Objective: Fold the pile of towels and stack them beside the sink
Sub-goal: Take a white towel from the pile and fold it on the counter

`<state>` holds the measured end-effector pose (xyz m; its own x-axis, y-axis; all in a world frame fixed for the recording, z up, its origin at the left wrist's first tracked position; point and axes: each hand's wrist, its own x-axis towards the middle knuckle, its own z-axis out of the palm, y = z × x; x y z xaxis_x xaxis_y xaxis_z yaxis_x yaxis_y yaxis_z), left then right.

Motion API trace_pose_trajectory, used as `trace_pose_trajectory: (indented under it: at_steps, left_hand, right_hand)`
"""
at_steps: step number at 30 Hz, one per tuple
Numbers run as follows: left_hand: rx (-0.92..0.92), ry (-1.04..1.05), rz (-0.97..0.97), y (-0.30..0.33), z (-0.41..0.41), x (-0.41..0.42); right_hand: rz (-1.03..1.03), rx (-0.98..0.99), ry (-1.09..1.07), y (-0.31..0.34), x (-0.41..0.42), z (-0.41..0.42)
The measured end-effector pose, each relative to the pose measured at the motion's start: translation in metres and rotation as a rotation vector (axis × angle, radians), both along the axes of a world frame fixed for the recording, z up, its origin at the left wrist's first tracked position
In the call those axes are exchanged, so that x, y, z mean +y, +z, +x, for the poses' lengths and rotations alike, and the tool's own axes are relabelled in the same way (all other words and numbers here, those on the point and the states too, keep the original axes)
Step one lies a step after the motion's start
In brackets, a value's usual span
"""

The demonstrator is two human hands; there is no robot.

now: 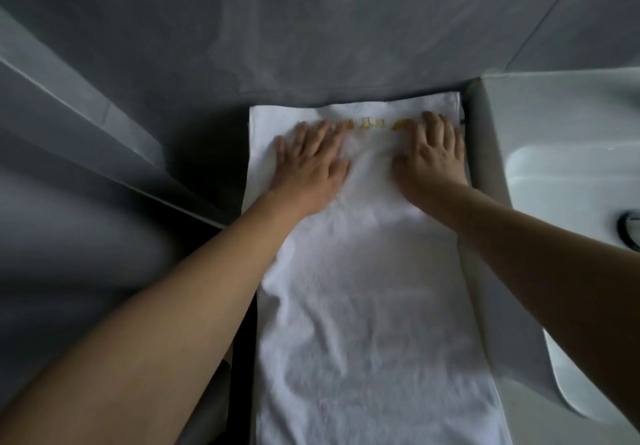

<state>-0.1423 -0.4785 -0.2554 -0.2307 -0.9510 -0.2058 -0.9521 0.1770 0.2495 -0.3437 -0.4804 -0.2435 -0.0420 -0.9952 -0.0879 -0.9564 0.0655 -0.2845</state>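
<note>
Two bare forearms enter from the lower corners of the head view and reach forward over a long white terry towel (367,306) spread lengthwise away from the person. Beneath the towel a dark counter edge (244,358) shows as a narrow strip below the left forearm. Grey tiled wall (311,28) rises just beyond the fingertips, and a second grey wall panel (69,125) angles away to the left of the left hand. Just right of the right hand stands a white ceramic sink (561,153), its side almost touching the towel's long edge; a dark ring (probably the drain, too cropped to tell) sits at the frame's right border.

Left hand (308,164) lies palm down on the towel's far end, fingers straight and slightly spread, gripping nothing. Right hand (429,157) does the same beside it, flat and pressing. Between their fingertips runs a line of gold embroidered lettering (374,124), blurred beyond reading.
</note>
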Motion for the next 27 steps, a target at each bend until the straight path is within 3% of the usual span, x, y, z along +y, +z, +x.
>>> trace_pose_trajectory:
  at_steps: [4, 11, 16, 27]
  left_hand:
    - [-0.085, -0.042, -0.131, -0.015, -0.010, 0.006]
    - [-0.053, 0.039, -0.213, -0.031, 0.008, -0.004]
    - [-0.099, 0.124, -0.263, -0.036, 0.008, -0.006]
    - [-0.105, 0.128, -0.387, -0.048, 0.004, -0.005]
  right_hand:
    - [0.004, -0.103, 0.016, -0.016, -0.020, 0.010]
    - [-0.175, 0.098, 0.176, -0.040, -0.014, -0.011]
    - [-0.147, 0.194, 0.164, -0.045, -0.020, -0.012]
    - [-0.258, 0.240, 0.168, -0.056, -0.020, -0.011]
